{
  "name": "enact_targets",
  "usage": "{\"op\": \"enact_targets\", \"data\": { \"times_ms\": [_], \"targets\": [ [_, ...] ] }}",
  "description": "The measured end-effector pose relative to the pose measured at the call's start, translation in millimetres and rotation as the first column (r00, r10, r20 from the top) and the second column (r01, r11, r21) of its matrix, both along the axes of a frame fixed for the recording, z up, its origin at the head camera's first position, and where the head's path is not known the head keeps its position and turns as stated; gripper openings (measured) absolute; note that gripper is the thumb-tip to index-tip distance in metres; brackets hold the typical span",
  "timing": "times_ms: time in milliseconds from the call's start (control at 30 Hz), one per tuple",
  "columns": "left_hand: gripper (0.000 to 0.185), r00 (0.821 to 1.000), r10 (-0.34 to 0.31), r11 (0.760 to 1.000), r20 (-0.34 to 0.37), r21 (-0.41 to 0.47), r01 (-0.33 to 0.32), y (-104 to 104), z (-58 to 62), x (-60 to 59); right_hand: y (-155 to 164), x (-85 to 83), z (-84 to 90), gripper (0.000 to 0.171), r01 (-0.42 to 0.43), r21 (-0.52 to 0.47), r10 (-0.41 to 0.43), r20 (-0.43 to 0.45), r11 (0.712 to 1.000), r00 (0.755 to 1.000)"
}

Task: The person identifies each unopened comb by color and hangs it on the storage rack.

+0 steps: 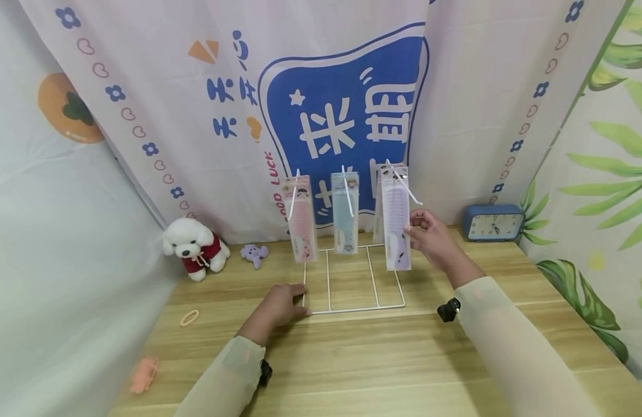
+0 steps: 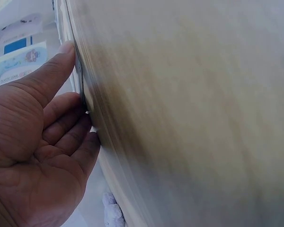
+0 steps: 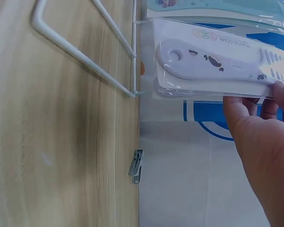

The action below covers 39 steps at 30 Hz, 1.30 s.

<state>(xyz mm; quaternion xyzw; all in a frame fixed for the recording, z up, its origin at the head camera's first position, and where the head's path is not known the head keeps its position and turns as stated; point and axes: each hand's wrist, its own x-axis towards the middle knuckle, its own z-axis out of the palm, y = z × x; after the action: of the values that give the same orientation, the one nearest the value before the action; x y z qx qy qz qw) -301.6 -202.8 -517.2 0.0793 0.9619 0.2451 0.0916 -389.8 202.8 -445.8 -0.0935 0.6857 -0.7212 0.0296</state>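
Note:
A white wire display rack stands on the table, with packaged combs hanging from its hooks. My left hand is at the front left corner of its base, thumb and fingers spread along the wire; the left wrist view shows this hand low at the tabletop. My right hand pinches the right edge of a packaged purple comb, which hangs on the right hook; the right wrist view shows the comb's handle in clear wrapping. Pink and blue packaged combs hang on the left and middle hooks.
On the left are a white toy dog, a small purple toy, a yellow hair tie and a coral hair claw. A blue clock stands at the back right. A printed curtain hangs behind.

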Motion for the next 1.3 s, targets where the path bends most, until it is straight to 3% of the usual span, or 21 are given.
{"op": "enact_targets", "data": {
  "times_ms": [200, 433, 733, 1067, 1300],
  "targets": [
    [0.066, 1.000, -0.007, 1.000, -0.004, 0.002, 0.007, 0, -0.9, 2.1, -6, -12.5, -2.9, 0.021, 0.033, -0.007, -0.033, 0.007, 0.999, 0.999],
    [0.067, 1.000, -0.013, 1.000, -0.014, 0.014, 0.013, 0, -1.5, 3.2, -7, -23.5, 0.2, 0.030, 0.108, 0.181, -0.098, -0.063, 0.978, 0.993],
    [0.067, 1.000, -0.012, 1.000, -0.012, 0.006, 0.012, 1, -1.1, 2.8, -12, -28.3, 4.0, 0.033, 0.163, 0.325, -0.137, -0.102, 0.931, 0.985],
    [0.067, 0.999, -0.026, 1.000, -0.022, 0.000, 0.026, 3, -3.1, 0.8, -11, -27.5, 1.1, 0.031, 0.181, 0.372, -0.155, -0.097, 0.910, 0.983],
    [0.067, 0.999, -0.018, 1.000, -0.028, 0.012, 0.018, 3, -2.3, 1.0, -6, -26.8, -4.4, 0.036, 0.234, 0.338, -0.200, -0.134, 0.912, 0.971]
  ]
}}
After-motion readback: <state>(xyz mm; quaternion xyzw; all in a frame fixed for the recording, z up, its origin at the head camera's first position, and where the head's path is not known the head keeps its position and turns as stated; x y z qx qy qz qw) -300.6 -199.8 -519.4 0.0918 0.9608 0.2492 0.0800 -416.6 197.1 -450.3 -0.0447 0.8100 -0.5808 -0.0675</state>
